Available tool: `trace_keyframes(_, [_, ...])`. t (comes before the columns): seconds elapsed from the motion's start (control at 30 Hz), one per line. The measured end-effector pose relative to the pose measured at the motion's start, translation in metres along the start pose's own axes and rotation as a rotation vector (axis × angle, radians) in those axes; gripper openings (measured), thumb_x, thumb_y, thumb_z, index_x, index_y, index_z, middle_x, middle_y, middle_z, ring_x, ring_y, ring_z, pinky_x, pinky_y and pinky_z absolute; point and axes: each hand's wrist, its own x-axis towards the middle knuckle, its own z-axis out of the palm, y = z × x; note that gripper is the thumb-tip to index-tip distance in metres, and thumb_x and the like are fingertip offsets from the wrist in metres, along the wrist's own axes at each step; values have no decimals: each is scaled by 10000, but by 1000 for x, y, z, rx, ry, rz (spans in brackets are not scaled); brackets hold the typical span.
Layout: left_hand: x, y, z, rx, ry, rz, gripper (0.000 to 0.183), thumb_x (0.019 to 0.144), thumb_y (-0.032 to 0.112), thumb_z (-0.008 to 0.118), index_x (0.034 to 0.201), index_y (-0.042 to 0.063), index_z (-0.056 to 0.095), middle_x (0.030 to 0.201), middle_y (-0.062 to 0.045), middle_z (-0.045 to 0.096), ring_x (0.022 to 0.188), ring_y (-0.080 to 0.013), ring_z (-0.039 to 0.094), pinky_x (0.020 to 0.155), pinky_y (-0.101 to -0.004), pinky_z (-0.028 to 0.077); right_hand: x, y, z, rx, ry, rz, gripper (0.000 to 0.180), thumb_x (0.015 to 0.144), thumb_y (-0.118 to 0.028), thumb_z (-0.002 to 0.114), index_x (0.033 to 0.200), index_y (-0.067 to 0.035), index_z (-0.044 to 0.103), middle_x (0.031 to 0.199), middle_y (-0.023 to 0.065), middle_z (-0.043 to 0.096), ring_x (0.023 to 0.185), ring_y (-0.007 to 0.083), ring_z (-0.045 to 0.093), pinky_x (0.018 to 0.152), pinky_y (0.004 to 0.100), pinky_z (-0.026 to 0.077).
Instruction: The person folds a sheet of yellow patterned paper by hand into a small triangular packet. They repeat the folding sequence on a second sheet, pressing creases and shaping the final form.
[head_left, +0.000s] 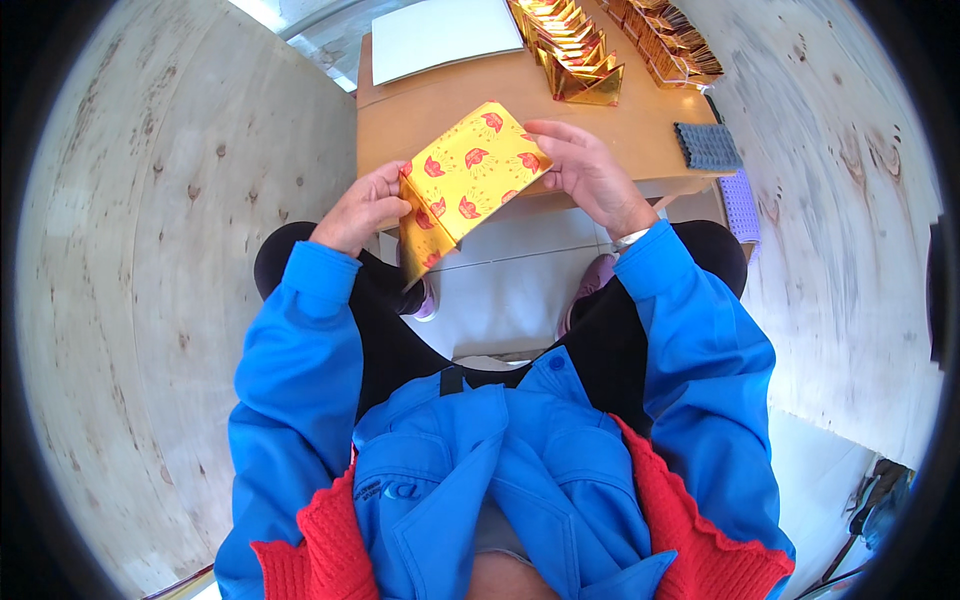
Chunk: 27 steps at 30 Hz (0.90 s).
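Note:
A sheet of shiny gold paper (480, 161) printed with red motifs is held up between both hands, just off the near edge of a wooden table (442, 112). My left hand (369, 206) pinches its left side, with the thumb on the front near a crease. Below that crease a darker gold flap hangs down towards my lap. At the paper's upper right side, my right hand (589, 174) grips the edge between thumb and fingers. Farther back on the table, a row of folded gold paper pieces (581, 64) stands nested together.
A white board or pad (446, 37) lies at the table's back left. Tied bundles of folded gold paper (671, 45) are at the back right. A grey knitted cloth (707, 146) lies on the right edge, with a purple woven item (740, 210) below. Wooden panels stand on both sides.

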Motion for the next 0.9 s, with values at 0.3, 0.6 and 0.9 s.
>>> trace_keyframes(0.3, [54, 20, -33, 483, -72, -69, 722, 863, -52, 462, 1575, -12, 346, 1464, -121, 539, 1346, -187, 499, 1165, -304, 347, 8, 9, 7, -219, 57, 26, 279, 968, -192, 694, 1197, -36, 660, 964, -15, 704, 743, 26, 559, 595, 187, 398])
trace_keyframes(0.6, [87, -6, -35, 705, 234, 217, 453, 952, -10, 591, 1404, -17, 567, 1201, -93, 674, 1089, -195, 638, 961, -320, 515, 22, 18, 13, -183, 223, 45, 107, 904, -106, 751, 923, -57, 658, 788, 29, 691, 580, 65, 539, 468, 217, 393])
trace_keyframes(0.9, [65, -6, 33, 1185, 366, 897, 413, 847, 111, 788, 1231, 18, 668, 1199, -171, 673, 1149, -365, 627, 1024, -451, 489, 26, 21, 24, -256, 298, 41, 152, 911, -130, 770, 904, -55, 637, 771, 1, 652, 572, 55, 553, 479, 201, 441])
